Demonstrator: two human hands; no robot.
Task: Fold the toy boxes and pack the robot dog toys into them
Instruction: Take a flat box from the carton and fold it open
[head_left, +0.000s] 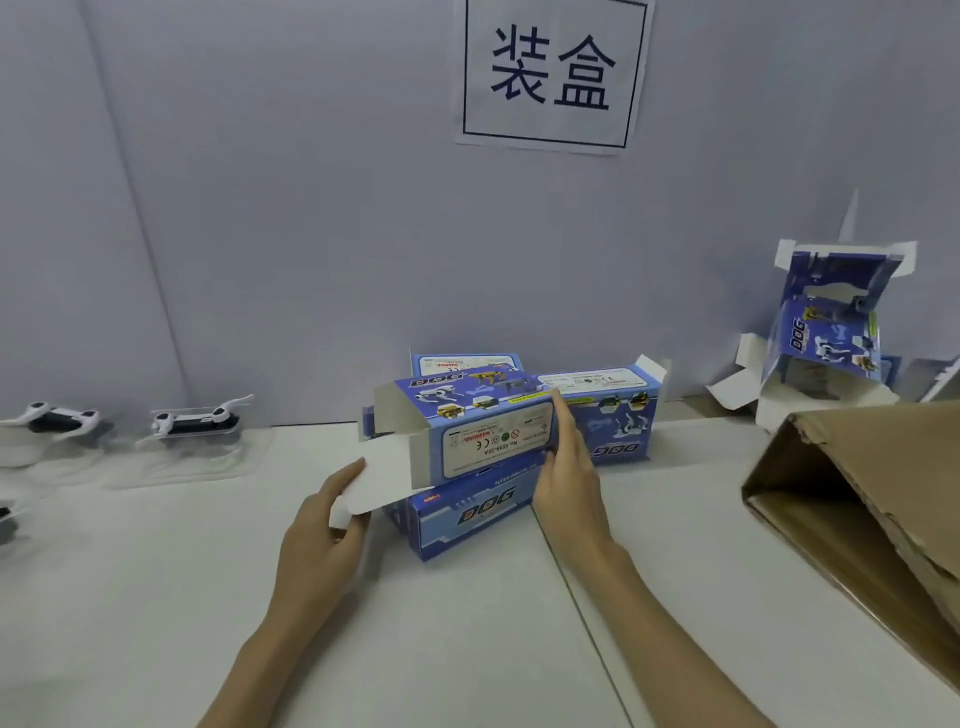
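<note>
A blue toy box (483, 431) lies on top of a closed blue box marked DOG (467, 514) at the table's middle. Its left end is open, with a white flap (374, 483) sticking out. My left hand (324, 525) pinches that flap between thumb and fingers. My right hand (569, 467) rests flat with straight fingers against the box's right end. Behind stand another blue box (608, 410) with open flaps and a further one (462, 366). Two white-and-black robot dog toys (200, 418) (49, 421) lie in clear trays at the far left.
An unfolded blue box (831, 332) stands upright at the back right. A large brown cardboard carton (862, 499) lies open on its side at the right edge. A paper sign (550, 73) hangs on the grey wall. The white table (156, 597) stretches to the front left.
</note>
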